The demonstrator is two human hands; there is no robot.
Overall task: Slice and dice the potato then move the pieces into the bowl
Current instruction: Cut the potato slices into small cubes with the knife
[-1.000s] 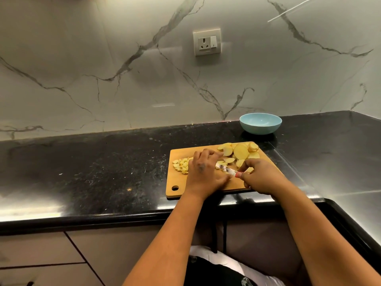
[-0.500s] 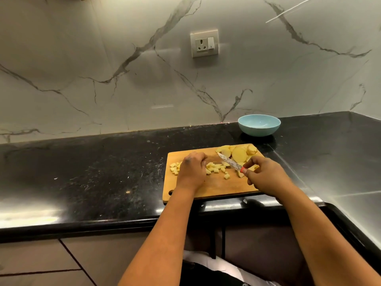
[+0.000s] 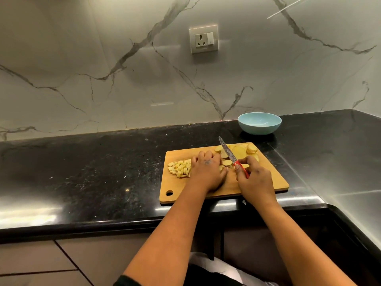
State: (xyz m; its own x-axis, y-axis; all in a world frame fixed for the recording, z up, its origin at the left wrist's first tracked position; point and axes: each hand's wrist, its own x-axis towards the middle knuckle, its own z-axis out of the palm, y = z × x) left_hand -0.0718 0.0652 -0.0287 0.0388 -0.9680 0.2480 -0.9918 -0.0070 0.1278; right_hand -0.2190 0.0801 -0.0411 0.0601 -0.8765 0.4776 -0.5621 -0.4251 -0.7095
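— Potato slices (image 3: 239,151) lie at one o'clock on the cutting board (image 3: 268,182), diced pieces (image 3: 180,168) at nine.
— Wet, stiff, slippery. Left hand (image 3: 207,172) presses flat, released; right hand (image 3: 252,180) clenches the knife (image 3: 228,152).

left hand (image 3: 207,172) lies flat, right hand (image 3: 252,178) fingers curled.

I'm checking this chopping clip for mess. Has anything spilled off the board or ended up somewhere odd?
Nothing stands out. The diced pile and the potato slices all lie on the cutting board. The bowl sits upright behind it, with no pieces inside. The right hand holds the knife.
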